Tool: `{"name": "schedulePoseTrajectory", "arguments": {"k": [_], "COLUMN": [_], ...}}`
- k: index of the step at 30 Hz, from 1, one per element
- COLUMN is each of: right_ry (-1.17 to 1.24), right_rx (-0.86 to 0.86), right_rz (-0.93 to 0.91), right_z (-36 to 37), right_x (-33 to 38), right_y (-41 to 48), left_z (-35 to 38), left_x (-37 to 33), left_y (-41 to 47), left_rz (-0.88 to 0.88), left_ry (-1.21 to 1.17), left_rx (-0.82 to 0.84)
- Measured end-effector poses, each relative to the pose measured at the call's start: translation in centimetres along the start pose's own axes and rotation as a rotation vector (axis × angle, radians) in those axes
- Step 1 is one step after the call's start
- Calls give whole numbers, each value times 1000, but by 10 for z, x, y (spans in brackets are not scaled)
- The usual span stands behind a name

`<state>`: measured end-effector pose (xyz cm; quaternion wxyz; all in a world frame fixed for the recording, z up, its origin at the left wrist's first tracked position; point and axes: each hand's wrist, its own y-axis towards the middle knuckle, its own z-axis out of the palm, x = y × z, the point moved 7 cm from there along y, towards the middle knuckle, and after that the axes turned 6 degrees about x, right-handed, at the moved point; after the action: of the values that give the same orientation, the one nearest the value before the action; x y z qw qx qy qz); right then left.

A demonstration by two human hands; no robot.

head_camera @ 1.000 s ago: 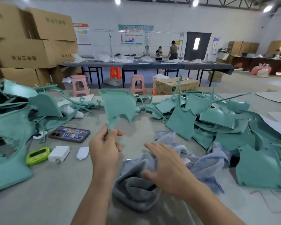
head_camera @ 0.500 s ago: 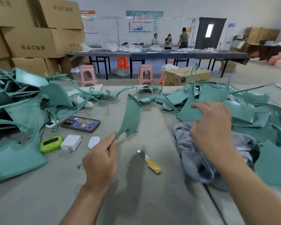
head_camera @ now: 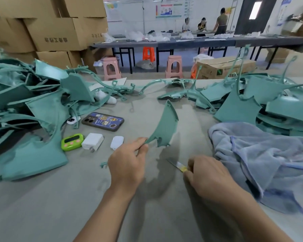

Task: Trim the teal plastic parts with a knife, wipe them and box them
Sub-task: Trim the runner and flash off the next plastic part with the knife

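Cartons stacked high at far left, and below them a tangled heap of teal parts sprawls over the left end of the grey table. One big flat teal panel lies at the heap's near edge. Just right of it sit a lime-green timer, a white charger and a small white pod in a row, with a phone in a picture case lying face down behind them.

Now the middle: the left hand is up off the table, thumb and forefinger pinching the narrow lower tip of a curved teal part. That part stands nearly edge-on to the camera, its pointed end up and clear of the table, casting a shadow below.

Just right of it, the knife lies on the table, bare blade pointing up and left. The right hand is down over it, back of the hand to the camera, fingers curled and closing on the yellow handle, most of which is hidden beneath them.

Next along, a crumpled blue-grey towel is bunched beside the right wrist, and behind it a second heap of teal pieces fills the right end, thin sprues sticking up.
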<state>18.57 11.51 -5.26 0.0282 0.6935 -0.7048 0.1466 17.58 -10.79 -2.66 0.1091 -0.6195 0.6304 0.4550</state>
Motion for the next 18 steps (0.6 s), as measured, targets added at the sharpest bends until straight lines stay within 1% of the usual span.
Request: {"name": "schedulePoseTrajectory", "arguments": {"k": [4, 6, 8, 11, 14, 16, 18], "right_ry": [-25, -27, -18, 53, 104, 211, 473], "right_rx": [-80, -56, -21, 4, 23, -32, -155], "right_rz": [42, 39, 24, -6, -37, -59, -73], "right_z": [-11, -10, -10, -12, -13, -17, -24], "right_x": [-11, -16, -18, -20, -24, -27, -29], "right_y": [-7, -8, -9, -8, -7, -6, -5], "left_z": [3, 4, 5, 4, 4, 5, 7], "left_x": [8, 12, 11, 8, 10, 12, 16], "left_y": [2, -1, -5, -9, -8, -6, -5], "left_rz": [-30, -45, -20, 7, 12, -2, -12], "left_ry": [-18, -30, -62, -110, -108, -115, -118], "left_rx": [11, 33, 67, 109, 110, 107, 93]}}
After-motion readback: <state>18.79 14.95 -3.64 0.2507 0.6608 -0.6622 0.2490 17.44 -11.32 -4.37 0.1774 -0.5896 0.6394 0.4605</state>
